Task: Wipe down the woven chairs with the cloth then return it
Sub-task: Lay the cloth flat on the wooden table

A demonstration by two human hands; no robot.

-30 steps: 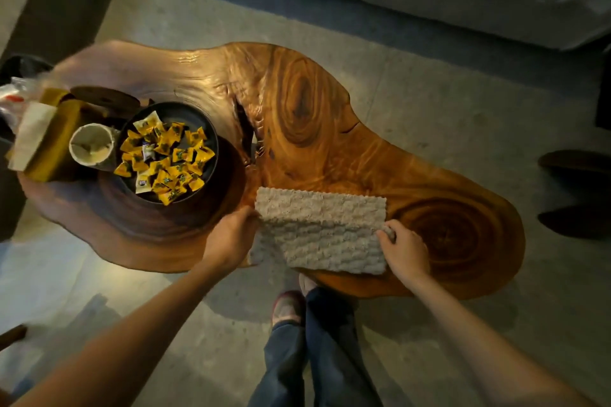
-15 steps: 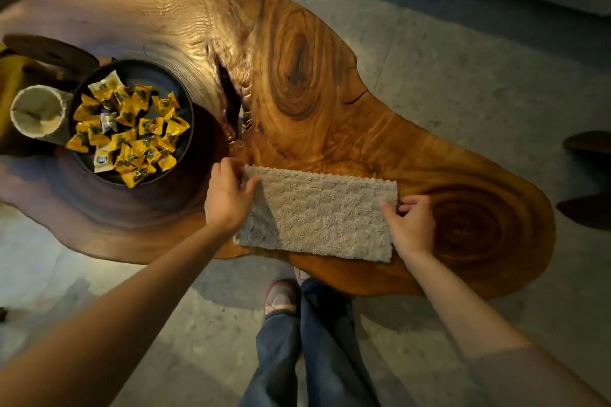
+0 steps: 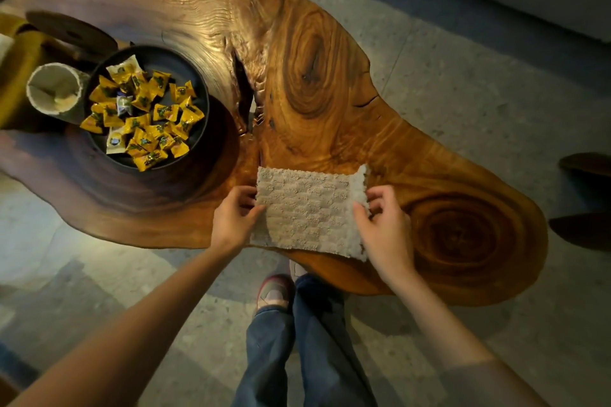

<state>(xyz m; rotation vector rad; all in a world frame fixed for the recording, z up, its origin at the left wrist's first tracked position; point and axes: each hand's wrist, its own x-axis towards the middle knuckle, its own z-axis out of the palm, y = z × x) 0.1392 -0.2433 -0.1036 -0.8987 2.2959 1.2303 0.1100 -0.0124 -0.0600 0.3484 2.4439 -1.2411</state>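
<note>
Beige textured cloth (image 3: pixel 307 211) on near edge of wooden desk (image 3: pixel 314 76). Grip of left hand (image 3: pixel 234 218) pinches its left edge; grip of right hand (image 3: pixel 383 225) pinches right edge, curled up. Far left: bowl of yellow sweets (image 3: pixel 145 109). No woven chairs visible; wiping done or pending, cannot tell.

— Any writing you can read here?

— None. The yellow candy wrappers (image 3: pixel 145 116) in the dark bowl (image 3: pixel 205 109), up and left of the fingers (image 3: pixel 243 196) of your left hand (image 3: pixel 234 220), show a dark printed mark, too small and blurred for you to read. Same with the pale wrappers (image 3: pixel 115 139) among them.
</note>
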